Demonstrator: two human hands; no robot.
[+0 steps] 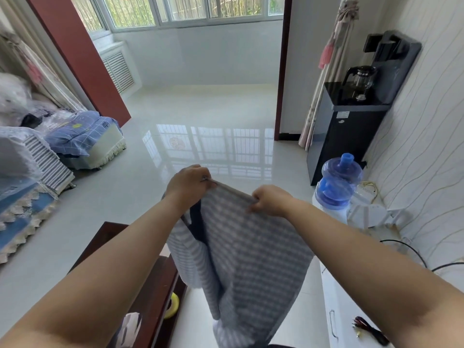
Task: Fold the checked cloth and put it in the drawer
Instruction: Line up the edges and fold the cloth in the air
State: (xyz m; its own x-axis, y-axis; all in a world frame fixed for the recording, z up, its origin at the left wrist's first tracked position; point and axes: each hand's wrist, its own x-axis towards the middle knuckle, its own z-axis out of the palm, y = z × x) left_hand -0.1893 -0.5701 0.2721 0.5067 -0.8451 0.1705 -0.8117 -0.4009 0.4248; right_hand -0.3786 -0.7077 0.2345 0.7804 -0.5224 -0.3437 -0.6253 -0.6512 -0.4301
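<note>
The checked cloth, grey and white, hangs in the air in front of me, doubled over with a dark lining showing near its left edge. My left hand pinches its top left corner. My right hand grips the top edge further right. The cloth's lower end drops out of sight at the bottom of the view. A white cabinet with a drawer handle stands at the lower right; its drawer front looks closed.
A dark red wooden table stands at the lower left with a yellow tape roll on it. Blue water bottles and a black water dispenser line the right wall. Cables lie on the cabinet. Covered sofas sit left.
</note>
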